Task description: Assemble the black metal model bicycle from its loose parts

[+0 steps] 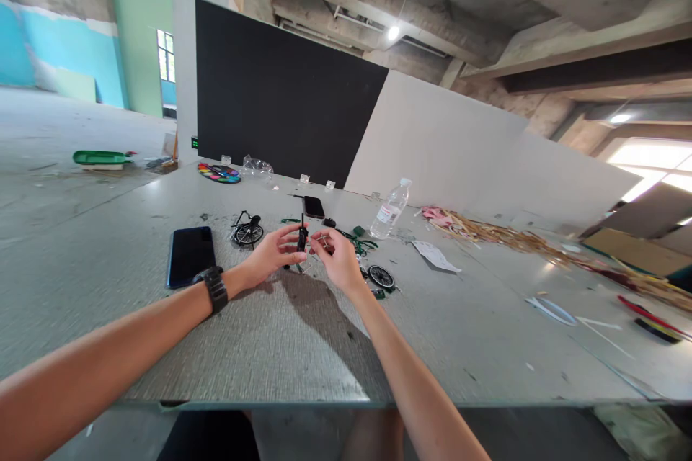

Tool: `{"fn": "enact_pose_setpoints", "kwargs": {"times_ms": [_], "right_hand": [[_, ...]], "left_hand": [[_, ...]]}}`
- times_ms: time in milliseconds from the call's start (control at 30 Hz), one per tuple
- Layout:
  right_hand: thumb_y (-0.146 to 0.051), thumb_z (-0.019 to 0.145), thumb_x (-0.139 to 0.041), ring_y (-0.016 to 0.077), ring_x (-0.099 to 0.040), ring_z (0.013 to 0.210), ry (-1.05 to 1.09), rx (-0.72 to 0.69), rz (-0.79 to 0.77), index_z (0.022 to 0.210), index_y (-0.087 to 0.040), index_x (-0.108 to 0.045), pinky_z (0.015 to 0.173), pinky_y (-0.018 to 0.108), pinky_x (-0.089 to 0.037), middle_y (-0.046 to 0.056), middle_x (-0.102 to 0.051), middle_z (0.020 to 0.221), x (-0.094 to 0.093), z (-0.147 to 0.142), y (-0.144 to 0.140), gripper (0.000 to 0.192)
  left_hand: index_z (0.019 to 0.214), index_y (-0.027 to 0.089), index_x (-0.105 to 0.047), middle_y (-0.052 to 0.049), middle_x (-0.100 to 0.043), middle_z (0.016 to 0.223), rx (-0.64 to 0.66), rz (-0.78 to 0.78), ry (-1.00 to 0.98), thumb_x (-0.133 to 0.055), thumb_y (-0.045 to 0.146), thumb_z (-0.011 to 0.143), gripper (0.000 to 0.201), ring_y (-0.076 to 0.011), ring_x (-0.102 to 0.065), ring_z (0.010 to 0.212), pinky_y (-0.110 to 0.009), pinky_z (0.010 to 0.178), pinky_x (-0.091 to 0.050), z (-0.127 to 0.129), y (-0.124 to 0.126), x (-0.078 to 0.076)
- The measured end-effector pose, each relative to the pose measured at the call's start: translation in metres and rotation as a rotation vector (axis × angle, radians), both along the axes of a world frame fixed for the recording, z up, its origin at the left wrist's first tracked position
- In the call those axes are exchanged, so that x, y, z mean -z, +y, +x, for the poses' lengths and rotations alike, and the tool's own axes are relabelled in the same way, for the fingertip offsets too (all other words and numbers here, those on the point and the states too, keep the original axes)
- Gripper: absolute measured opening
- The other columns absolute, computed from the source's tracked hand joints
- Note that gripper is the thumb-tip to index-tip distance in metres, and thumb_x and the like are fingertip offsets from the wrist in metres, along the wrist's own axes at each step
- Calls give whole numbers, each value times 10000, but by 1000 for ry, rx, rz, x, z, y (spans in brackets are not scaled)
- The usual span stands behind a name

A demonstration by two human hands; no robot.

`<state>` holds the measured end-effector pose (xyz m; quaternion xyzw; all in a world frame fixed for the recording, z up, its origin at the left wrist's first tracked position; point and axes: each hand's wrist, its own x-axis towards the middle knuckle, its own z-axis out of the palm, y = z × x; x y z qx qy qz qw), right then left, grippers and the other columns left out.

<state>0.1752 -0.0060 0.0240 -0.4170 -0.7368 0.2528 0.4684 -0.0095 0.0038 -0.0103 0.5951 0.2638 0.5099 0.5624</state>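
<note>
Right now you hold a small black part (301, 238) upright in the fingers of your left hand (273, 252), just above the middle of the tabletop (303, 346). Your right hand (338, 256) pinches a tiny piece against it; what that piece is cannot be told. This looks like a fitting step on a small model. A loose wheel (381, 277) lies just right of your right hand, a phone (189, 256) toward the left edge. The next move likely calls for steady, fine alignment.

Phone (190, 255) left, wheel (381, 277) right of hands.
</note>
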Motion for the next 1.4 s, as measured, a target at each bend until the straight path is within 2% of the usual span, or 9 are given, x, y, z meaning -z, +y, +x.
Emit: {"fn": "enact_pose_setpoints", "kwargs": {"times_ms": [133, 367, 1400], "right_hand": [[-380, 892, -628, 202, -701, 737, -38, 19, 2, 945, -207, -613, 687, 303, -504, 40, -721, 791, -2, 0, -1, 181], [-392, 889, -628, 216, -702, 810, -49, 25, 12, 944, -209, -615, 722, 317, -514, 62, -732, 858, 2, -1, 0, 192], [-410, 903, -614, 200, -670, 706, -56, 62, 12, 950, -215, -612, 658, 305, -500, 50, -727, 819, 4, -5, -3, 200]], "left_hand": [[1419, 190, -528, -150, -661, 1218, -2, -2, 18, -877, 270, 690, 812, -227, -651, 1031, -395, 920, -502, 0, -2, -3], [1414, 189, -521, -144, -662, 1227, 11, 1, 1, -869, 268, 704, 794, -215, -660, 1016, -385, 913, -507, 0, -2, -2], [1386, 184, -538, -138, -668, 1202, 12, -25, -37, -887, 289, 686, 789, -215, -677, 980, -394, 916, -511, 1, -4, -4]]}}
